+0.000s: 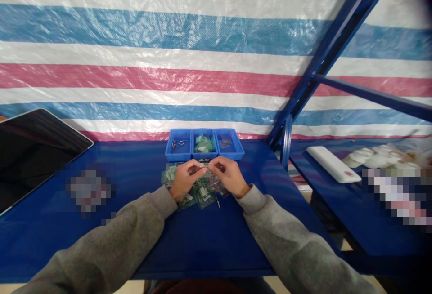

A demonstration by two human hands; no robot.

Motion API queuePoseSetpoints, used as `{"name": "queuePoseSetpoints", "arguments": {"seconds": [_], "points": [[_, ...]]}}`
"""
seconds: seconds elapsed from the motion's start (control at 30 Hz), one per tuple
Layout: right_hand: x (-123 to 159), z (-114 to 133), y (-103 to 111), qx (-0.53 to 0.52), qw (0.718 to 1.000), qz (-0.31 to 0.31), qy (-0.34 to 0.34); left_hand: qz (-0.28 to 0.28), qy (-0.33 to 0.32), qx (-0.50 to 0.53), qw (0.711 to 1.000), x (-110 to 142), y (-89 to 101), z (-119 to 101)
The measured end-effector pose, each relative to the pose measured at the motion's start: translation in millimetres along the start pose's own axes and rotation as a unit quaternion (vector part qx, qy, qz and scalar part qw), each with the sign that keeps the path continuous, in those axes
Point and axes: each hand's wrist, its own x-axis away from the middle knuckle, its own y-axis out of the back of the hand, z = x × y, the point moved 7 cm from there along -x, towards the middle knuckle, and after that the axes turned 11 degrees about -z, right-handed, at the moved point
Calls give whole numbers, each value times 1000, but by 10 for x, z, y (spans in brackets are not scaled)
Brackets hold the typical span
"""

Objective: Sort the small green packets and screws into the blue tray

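Observation:
My left hand (185, 178) and my right hand (230, 176) meet over the table, just in front of the blue bins. Thumb and fingers of both are pinched together around something small and thin with a shiny look, too small to make out. Beneath them lies a pile of clear-green plastic packets (204, 195) with white pieces inside. More clear plastic packets, with darker contents, lie partly hidden under my right hand. A thin metal piece (218, 204) sticks out at the pile's front edge.
Behind my hands stand three joined blue bins: the left bin (178, 155) holds small metal pieces, the middle bin (204, 154) green-tinted packets, the right bin (232, 153) clear ones. A dark-screened panel (33, 150) is at left. Right are a blue frame post (286, 141) and a white box (332, 163).

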Motion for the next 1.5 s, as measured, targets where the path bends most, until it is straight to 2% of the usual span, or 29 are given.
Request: {"name": "queuePoseSetpoints", "arguments": {"seconds": [0.13,0.23,0.37,0.57,0.7,0.87,1.0,1.1,1.2,1.27,1.4,1.5], "points": [[1,-27,0,3,1000,-11,-8,21,20,13,1000,12,-25,-17],[11,-95,-48,-18,999,8,-26,36,30,21,999,19,-43,-27],[28,-168,-107,-50,997,32,-43,24,33,39,998,15,-31,-22],[38,-176,-107,-75,994,22,-75,16,17,46,999,30,-3,-54],[28,-207,-110,-134,982,25,-127,8,-11,57,998,46,21,-101],[33,-241,-156,-198,958,60,-196,16,-88,-18,996,43,4,-170],[54,-268,-190,-206,952,76,-215,8,-115,-59,992,32,7,-202],[40,-301,-143,-165,965,44,-198,-12,-126,-81,989,17,33,-212],[1,-288,-15,-102,981,-23,-161,-78,-135,-99,983,-11,123,-206],[-13,-236,17,-84,987,-30,-132,-107,-137,-97,980,-23,163,-188],[-6,-126,-38,-72,995,4,-63,-82,-71,-58,992,-35,136,-59],[16,-162,-108,-70,995,29,-61,-60,-25,-28,997,-21,101,7]]}}
